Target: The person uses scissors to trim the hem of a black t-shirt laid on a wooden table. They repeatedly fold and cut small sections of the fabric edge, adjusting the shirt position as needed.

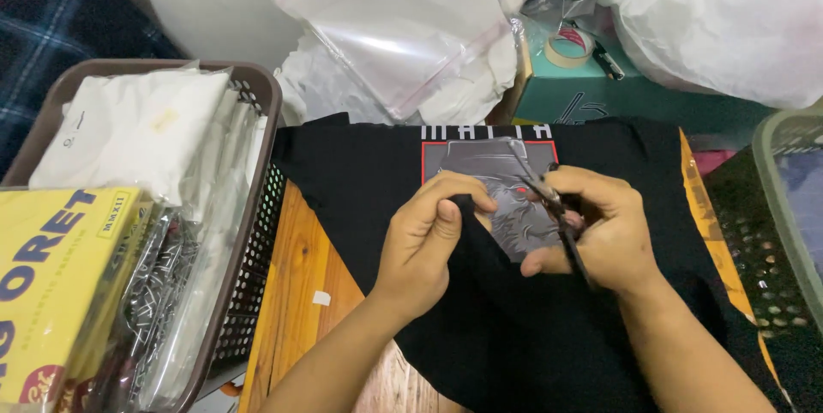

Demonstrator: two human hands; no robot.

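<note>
A black T-shirt (pixel 360 164) with a grey and red print lies spread on a wooden table (pixel 296 293). My left hand (pixel 424 237) pinches a fold of the black fabric and lifts it. My right hand (pixel 600 229) grips a small pair of scissors (pixel 549 198) with black handles. Their metal blades point up and left over the print, close to the pinched fold.
A brown basket (pixel 257 96) at left holds bagged white garments (pixel 129 130) and a yellow box (pixel 51 276). Clear plastic bags (pixel 394 27) pile up behind the shirt. A tape roll (pixel 569 46) rests on a teal box (pixel 583 91). A green basket (pixel 784 198) stands at right.
</note>
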